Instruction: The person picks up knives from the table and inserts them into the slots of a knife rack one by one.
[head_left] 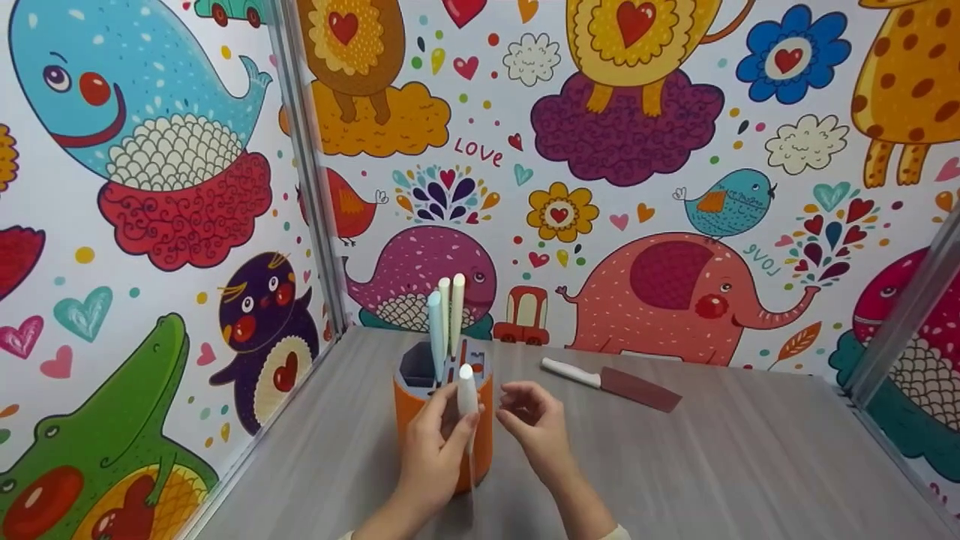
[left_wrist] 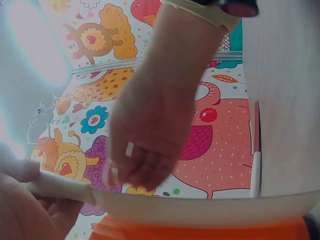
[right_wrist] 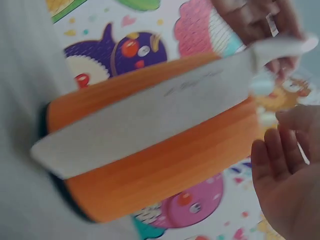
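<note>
My left hand (head_left: pixel 433 444) grips the white handle of a knife (head_left: pixel 467 386), whose long pale blade (right_wrist: pixel 160 115) points down along the front of an orange knife block (head_left: pixel 484 442). In the right wrist view the blade shows its broad face, with small lettering near the handle. Beside the knife handle, to its right, is my right hand (head_left: pixel 541 431), its fingers loosely bent and holding nothing. Several pale handles (head_left: pixel 436 330) rise from the block's grey slotted top. The left wrist view shows the knife nearly edge-on across the bottom.
A second knife (head_left: pixel 637 386) with a white handle and reddish-brown blade lies flat on the grey wood-look table (head_left: pixel 720 465), back right of the block. Panels with cartoon animals (head_left: pixel 660 292) stand behind and at both sides, joined by metal corner strips.
</note>
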